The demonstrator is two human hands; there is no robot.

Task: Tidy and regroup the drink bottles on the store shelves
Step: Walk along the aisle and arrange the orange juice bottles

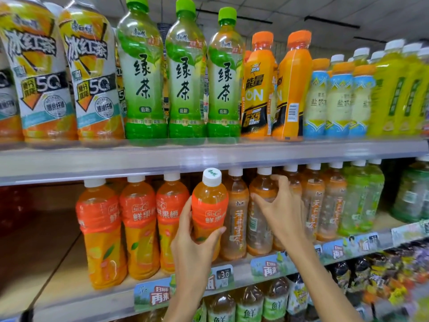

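My left hand (197, 240) grips an orange juice bottle (209, 201) with a white cap, tilted toward me at the front of the middle shelf (69, 296). Three matching orange juice bottles (139, 219) stand to its left. My right hand (278, 205) is wrapped around the shoulder of a brown tea bottle (260, 226) just to the right. Another brown tea bottle (235, 219) stands between the two hands, and more of them continue to the right.
The upper shelf (209, 156) carries iced tea bottles (92, 73), green tea bottles (183, 73), orange energy drinks (257, 89) and pale blue-labelled bottles (339, 101). Green bottles (362, 198) stand at the middle shelf's right. The middle shelf's left part is bare. More bottles fill the shelf below.
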